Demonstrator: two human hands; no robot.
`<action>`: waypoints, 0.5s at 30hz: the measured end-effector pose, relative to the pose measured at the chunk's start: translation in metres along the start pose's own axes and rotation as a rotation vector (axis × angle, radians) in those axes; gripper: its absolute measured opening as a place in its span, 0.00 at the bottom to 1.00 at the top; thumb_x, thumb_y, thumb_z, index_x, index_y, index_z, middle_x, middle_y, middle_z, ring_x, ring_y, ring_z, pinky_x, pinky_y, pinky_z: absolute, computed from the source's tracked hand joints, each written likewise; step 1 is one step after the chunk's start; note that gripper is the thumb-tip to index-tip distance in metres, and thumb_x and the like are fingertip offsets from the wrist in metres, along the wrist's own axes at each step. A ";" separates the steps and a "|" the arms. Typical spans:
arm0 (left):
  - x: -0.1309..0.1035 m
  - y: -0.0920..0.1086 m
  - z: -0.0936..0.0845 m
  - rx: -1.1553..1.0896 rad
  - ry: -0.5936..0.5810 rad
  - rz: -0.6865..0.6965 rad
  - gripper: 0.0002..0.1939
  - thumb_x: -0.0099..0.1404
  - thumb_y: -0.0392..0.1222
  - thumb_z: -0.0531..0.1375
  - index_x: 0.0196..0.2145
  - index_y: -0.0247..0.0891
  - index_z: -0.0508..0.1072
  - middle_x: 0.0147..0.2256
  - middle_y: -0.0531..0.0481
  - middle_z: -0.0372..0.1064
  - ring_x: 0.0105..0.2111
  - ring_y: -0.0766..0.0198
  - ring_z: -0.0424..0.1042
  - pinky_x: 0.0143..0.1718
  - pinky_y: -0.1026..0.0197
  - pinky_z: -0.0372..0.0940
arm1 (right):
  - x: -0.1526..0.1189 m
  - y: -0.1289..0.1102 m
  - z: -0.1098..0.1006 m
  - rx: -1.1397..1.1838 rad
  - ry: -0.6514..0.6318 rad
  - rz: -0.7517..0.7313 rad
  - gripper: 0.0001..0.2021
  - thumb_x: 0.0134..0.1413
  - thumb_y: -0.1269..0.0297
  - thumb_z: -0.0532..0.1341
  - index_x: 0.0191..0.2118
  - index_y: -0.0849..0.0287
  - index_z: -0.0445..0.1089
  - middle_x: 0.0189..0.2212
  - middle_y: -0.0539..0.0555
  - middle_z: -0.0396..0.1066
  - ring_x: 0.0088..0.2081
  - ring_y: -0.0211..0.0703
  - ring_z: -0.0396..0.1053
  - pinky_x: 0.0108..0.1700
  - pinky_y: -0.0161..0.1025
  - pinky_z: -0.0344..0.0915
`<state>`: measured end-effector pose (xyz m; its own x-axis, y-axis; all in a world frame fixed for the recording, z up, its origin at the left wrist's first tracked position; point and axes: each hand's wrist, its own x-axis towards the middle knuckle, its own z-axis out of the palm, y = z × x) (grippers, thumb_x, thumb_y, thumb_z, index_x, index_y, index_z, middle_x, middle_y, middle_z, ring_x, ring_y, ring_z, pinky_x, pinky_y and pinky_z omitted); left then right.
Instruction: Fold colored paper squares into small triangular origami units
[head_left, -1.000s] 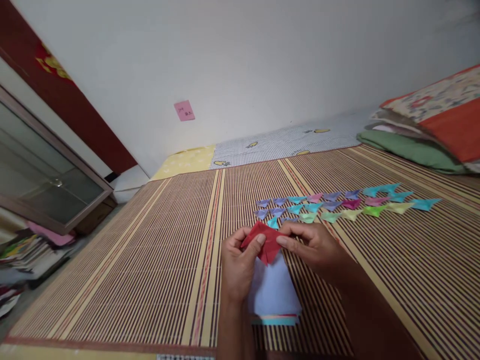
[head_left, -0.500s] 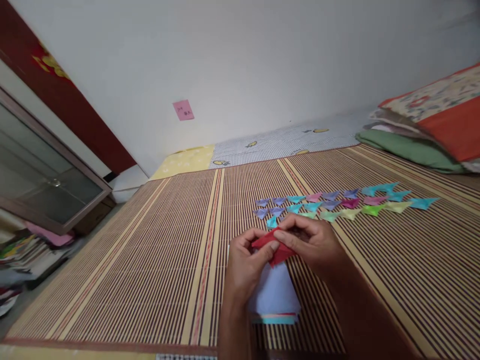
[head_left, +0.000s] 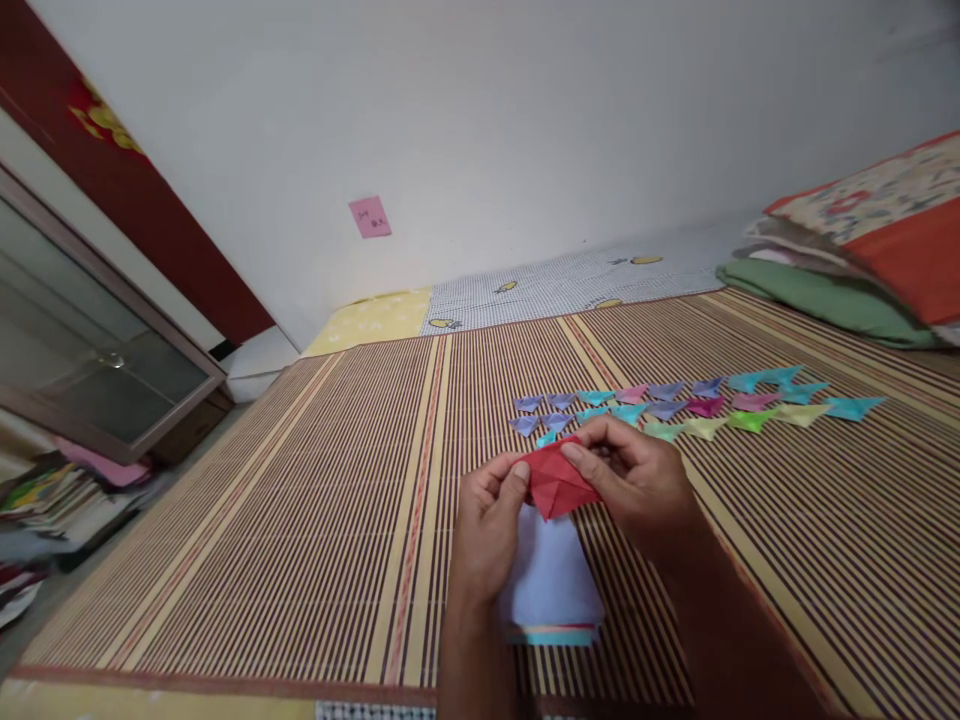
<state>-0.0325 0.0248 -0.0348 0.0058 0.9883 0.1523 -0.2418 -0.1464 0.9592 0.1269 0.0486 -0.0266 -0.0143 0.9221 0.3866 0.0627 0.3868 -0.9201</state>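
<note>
A partly folded piece of red origami paper (head_left: 559, 482) is held up between my two hands, its creases showing and a point facing down. My left hand (head_left: 489, 520) pinches its left corner between thumb and fingers. On the right side, my right hand (head_left: 637, 480) grips it with the thumb on top and the fingers behind. Below them lies a stack of coloured paper sheets (head_left: 555, 580), pale blue on top, partly covered by my left hand. Beyond my hands, several small folded paper pieces (head_left: 705, 407) in blue, purple, pink, green and yellow sit in rows.
Everything rests on a striped woven mat (head_left: 322, 520). Folded bedding and a pillow (head_left: 892, 240) are piled at the far right. A pink note (head_left: 370, 217) is stuck to the wall. At the left stand a glass-fronted cabinet (head_left: 97, 330) and a pile of books (head_left: 56, 500).
My left thumb has slid left to the corner of the red paper, exposing more of its creased face. The paper is now stretched flatter between both hands.
</note>
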 end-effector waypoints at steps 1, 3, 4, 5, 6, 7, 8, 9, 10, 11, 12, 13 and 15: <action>0.000 -0.001 -0.001 -0.019 0.003 0.000 0.13 0.71 0.47 0.61 0.36 0.35 0.81 0.29 0.50 0.75 0.30 0.66 0.70 0.38 0.64 0.65 | 0.000 -0.001 0.000 0.000 0.002 -0.002 0.08 0.59 0.60 0.66 0.31 0.58 0.72 0.24 0.48 0.69 0.27 0.38 0.65 0.29 0.35 0.61; 0.001 -0.002 -0.001 -0.057 0.010 -0.007 0.15 0.70 0.49 0.62 0.34 0.35 0.81 0.29 0.50 0.75 0.31 0.67 0.70 0.37 0.65 0.65 | 0.000 -0.002 0.001 -0.004 0.002 -0.007 0.08 0.59 0.61 0.66 0.31 0.58 0.72 0.24 0.48 0.69 0.26 0.37 0.64 0.28 0.34 0.60; 0.001 -0.002 0.000 -0.073 0.010 -0.024 0.14 0.68 0.50 0.65 0.33 0.35 0.80 0.28 0.51 0.74 0.30 0.67 0.69 0.35 0.66 0.65 | -0.001 -0.002 0.002 -0.008 0.003 -0.010 0.08 0.59 0.61 0.66 0.30 0.58 0.72 0.23 0.47 0.69 0.25 0.36 0.64 0.28 0.34 0.60; 0.002 -0.001 0.002 -0.087 0.010 -0.051 0.13 0.64 0.50 0.69 0.32 0.35 0.79 0.28 0.51 0.74 0.28 0.68 0.69 0.33 0.66 0.64 | -0.001 -0.001 0.003 -0.012 0.006 -0.010 0.08 0.58 0.61 0.66 0.30 0.57 0.71 0.23 0.47 0.68 0.25 0.36 0.64 0.27 0.34 0.60; 0.002 -0.001 0.003 -0.099 0.013 -0.086 0.14 0.58 0.48 0.73 0.31 0.35 0.79 0.27 0.52 0.74 0.27 0.68 0.69 0.32 0.67 0.64 | -0.001 -0.001 0.004 -0.015 0.009 -0.007 0.08 0.58 0.61 0.66 0.30 0.57 0.71 0.23 0.47 0.68 0.25 0.36 0.64 0.27 0.34 0.60; 0.002 0.000 0.005 -0.112 0.023 -0.119 0.15 0.52 0.45 0.77 0.31 0.35 0.78 0.26 0.53 0.75 0.26 0.69 0.70 0.30 0.67 0.64 | -0.001 0.001 0.005 -0.017 0.011 -0.003 0.08 0.58 0.61 0.66 0.30 0.57 0.71 0.23 0.47 0.68 0.25 0.36 0.64 0.27 0.34 0.61; 0.002 0.001 0.007 -0.126 0.037 -0.143 0.17 0.48 0.42 0.78 0.30 0.35 0.78 0.26 0.53 0.75 0.25 0.69 0.70 0.30 0.67 0.65 | 0.000 0.002 0.005 -0.018 0.010 0.000 0.08 0.58 0.61 0.66 0.30 0.58 0.71 0.23 0.47 0.68 0.25 0.36 0.64 0.27 0.34 0.61; 0.002 0.001 0.008 -0.141 0.054 -0.154 0.17 0.46 0.40 0.79 0.30 0.35 0.77 0.26 0.53 0.76 0.24 0.69 0.70 0.29 0.68 0.65 | 0.000 0.003 0.006 -0.020 0.009 0.001 0.08 0.58 0.61 0.66 0.30 0.58 0.71 0.23 0.47 0.68 0.25 0.37 0.65 0.27 0.34 0.62; 0.003 0.000 0.009 -0.157 0.071 -0.153 0.17 0.46 0.40 0.79 0.29 0.35 0.77 0.26 0.53 0.76 0.24 0.70 0.71 0.29 0.68 0.65 | 0.000 0.004 0.007 -0.023 0.008 -0.005 0.08 0.59 0.61 0.66 0.30 0.58 0.71 0.23 0.47 0.69 0.25 0.37 0.66 0.27 0.34 0.62; 0.003 0.000 0.010 -0.170 0.087 -0.145 0.16 0.46 0.40 0.79 0.29 0.35 0.77 0.26 0.52 0.76 0.24 0.70 0.71 0.29 0.68 0.65 | 0.000 0.005 0.007 -0.028 0.007 -0.017 0.08 0.59 0.61 0.66 0.31 0.57 0.71 0.23 0.47 0.69 0.25 0.37 0.66 0.27 0.34 0.63; 0.003 -0.001 0.011 -0.182 0.102 -0.135 0.16 0.47 0.39 0.78 0.29 0.35 0.77 0.26 0.52 0.77 0.24 0.70 0.72 0.29 0.68 0.65 | 0.000 0.005 0.008 -0.038 0.012 -0.034 0.08 0.59 0.61 0.66 0.31 0.57 0.71 0.23 0.47 0.69 0.24 0.37 0.66 0.27 0.34 0.63; 0.004 -0.002 0.012 -0.191 0.117 -0.127 0.16 0.47 0.39 0.78 0.29 0.35 0.77 0.26 0.52 0.77 0.24 0.70 0.72 0.29 0.68 0.66 | 0.000 0.005 0.009 -0.055 0.023 -0.056 0.08 0.59 0.61 0.65 0.31 0.57 0.71 0.23 0.47 0.69 0.24 0.37 0.66 0.27 0.34 0.63; 0.004 -0.004 0.015 -0.216 0.150 -0.118 0.17 0.45 0.38 0.79 0.29 0.34 0.77 0.26 0.52 0.77 0.24 0.70 0.71 0.29 0.69 0.66 | 0.000 0.003 0.010 -0.118 0.059 -0.114 0.07 0.59 0.63 0.65 0.30 0.57 0.70 0.23 0.46 0.68 0.23 0.36 0.65 0.27 0.34 0.63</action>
<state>-0.0171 0.0288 -0.0349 -0.0937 0.9955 -0.0100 -0.4492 -0.0333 0.8928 0.1168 0.0495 -0.0304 0.0305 0.8688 0.4942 0.1808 0.4815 -0.8576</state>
